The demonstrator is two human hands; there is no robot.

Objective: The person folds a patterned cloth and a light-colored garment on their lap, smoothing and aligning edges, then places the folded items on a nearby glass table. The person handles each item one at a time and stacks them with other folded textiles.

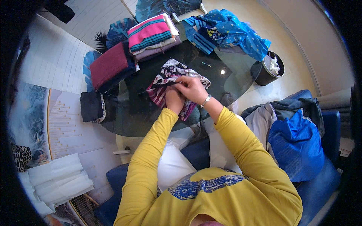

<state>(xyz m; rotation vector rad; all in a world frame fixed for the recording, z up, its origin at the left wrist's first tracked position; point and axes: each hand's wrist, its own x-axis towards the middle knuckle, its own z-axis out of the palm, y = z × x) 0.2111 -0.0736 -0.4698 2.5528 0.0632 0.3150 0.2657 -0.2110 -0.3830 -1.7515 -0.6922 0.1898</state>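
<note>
A patterned garment (175,69) in black, white, pink and purple lies bunched on the dark glass table (135,121) in front of me. Its upper edge is pinched between the thumb and fingers of my right hand (193,89), which wears a bracelet (206,100) at the wrist. My left hand (174,99) reaches into or under the same cloth, just left of the right hand. Folds and the right hand hide the left fingers, so their grip does not show.
Folded stacks topped by a maroon cloth (109,65), a pink striped cloth (150,32) and a dark cloth (91,106) line the table's far left. Blue clothes (226,31) are heaped at its far end. A bin (264,77) stands right; a blue garment (295,147) lies on a chair.
</note>
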